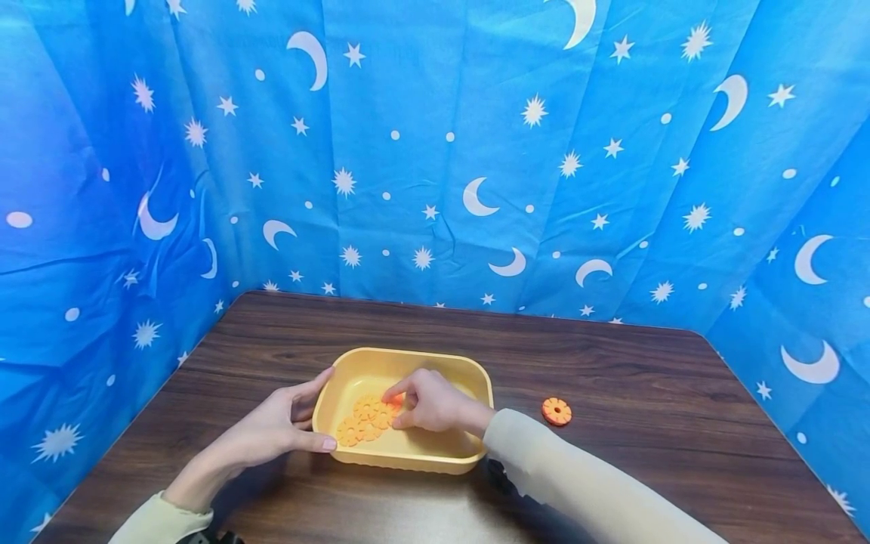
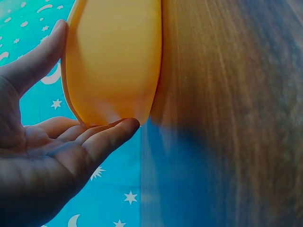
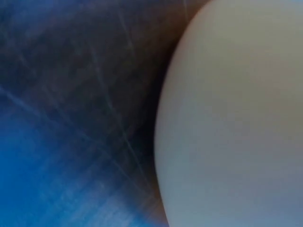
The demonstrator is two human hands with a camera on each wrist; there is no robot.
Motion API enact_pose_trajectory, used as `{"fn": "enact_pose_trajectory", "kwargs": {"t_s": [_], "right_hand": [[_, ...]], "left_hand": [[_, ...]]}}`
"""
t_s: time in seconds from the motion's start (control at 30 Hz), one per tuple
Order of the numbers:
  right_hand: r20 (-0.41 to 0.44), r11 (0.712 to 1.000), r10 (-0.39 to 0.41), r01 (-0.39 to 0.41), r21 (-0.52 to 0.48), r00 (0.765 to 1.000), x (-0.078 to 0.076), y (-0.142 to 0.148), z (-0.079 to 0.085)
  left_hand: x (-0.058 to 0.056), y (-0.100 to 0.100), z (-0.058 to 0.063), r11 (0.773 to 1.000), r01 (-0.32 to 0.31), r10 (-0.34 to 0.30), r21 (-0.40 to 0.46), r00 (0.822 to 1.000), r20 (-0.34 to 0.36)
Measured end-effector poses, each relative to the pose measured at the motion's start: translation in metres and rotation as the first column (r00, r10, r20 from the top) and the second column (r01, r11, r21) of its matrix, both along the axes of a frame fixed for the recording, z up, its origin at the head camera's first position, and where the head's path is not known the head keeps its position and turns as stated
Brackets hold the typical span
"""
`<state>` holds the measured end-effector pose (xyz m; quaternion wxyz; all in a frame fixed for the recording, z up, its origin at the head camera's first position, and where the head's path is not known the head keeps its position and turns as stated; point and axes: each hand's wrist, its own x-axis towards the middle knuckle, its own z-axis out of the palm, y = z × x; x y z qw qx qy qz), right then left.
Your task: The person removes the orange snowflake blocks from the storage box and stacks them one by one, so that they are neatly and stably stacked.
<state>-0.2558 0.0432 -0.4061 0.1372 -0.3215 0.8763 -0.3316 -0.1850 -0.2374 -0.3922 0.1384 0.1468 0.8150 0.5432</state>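
A yellow rectangular plastic tray (image 1: 435, 459) with rounded corners sits on the table. My left hand (image 1: 261, 431) grips its left end, thumb at the near corner and fingers at the far one. In the left wrist view the left hand (image 2: 52, 146) spans the tray's end wall (image 2: 113, 56). Several orange notched discs (image 1: 360, 423) lie overlapping in the tray's left half. Reaching over the right rim, my right hand (image 1: 435, 404) pinches an orange disc (image 1: 393, 399) between thumb and forefinger, low inside the tray; the fingers partly hide it.
To the right of the tray, an orange notched disc (image 1: 556, 412) lies on the dark wooden table (image 1: 632, 423). A blue curtain (image 1: 421, 98) with moons and stars surrounds the table's back and sides. The right wrist view is blurred, mostly a pale rounded surface (image 3: 232, 118).
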Motion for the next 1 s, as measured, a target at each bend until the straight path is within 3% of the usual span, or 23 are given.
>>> {"fn": "enact_pose_trajectory", "kwargs": {"t_s": [0.3,0.77,1.0], "right_hand": [[-0.016,0.999,-0.025,0.024,-0.043,1.000,0.0039,0.0014,0.0018],[-0.029,0.999,0.044,-0.044,-0.005,0.999,0.0055,-0.0019,0.0019],[-0.029,1.000,0.014,-0.015,-0.022,0.999,0.0073,-0.0022,0.0021]], "left_hand": [[-0.0002,0.0001,-0.0009,1.000,0.004,-0.004,0.004,1.000,-0.006],[0.0003,-0.0002,-0.0004,1.000,0.013,-0.012,0.009,1.000,-0.014],[0.0002,-0.0012,-0.0018,1.000,0.010,-0.010,0.008,1.000,-0.011]]}}
